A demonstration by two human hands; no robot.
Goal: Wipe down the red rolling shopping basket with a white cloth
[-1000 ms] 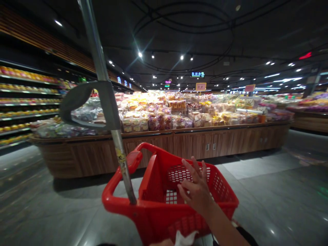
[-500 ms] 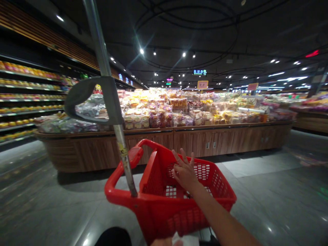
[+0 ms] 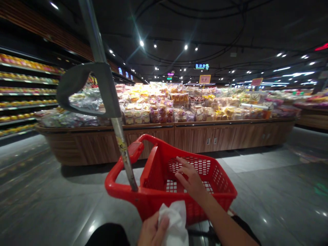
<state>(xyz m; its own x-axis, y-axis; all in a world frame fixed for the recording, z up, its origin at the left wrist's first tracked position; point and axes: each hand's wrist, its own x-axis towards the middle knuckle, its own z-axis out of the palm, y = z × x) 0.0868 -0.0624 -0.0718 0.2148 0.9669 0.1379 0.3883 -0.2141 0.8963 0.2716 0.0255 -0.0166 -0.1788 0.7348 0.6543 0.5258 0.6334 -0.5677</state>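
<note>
Apparently lest it slip, the left hand point(image 3: 151, 231) pinches a white tissue point(image 3: 176, 220) under its thumb, while the right hand point(image 3: 191, 181), empty and loosely spread, hovers near the red cart point(image 3: 150, 201).

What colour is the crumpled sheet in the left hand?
White: the crumpled sheet in the left hand shows in the head view, the only one.

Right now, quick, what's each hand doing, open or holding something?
Left hand: closed on a crumpled white tissue or cloth.
Right hand: open, fingers loosely spread, nothing visible in it.
</note>
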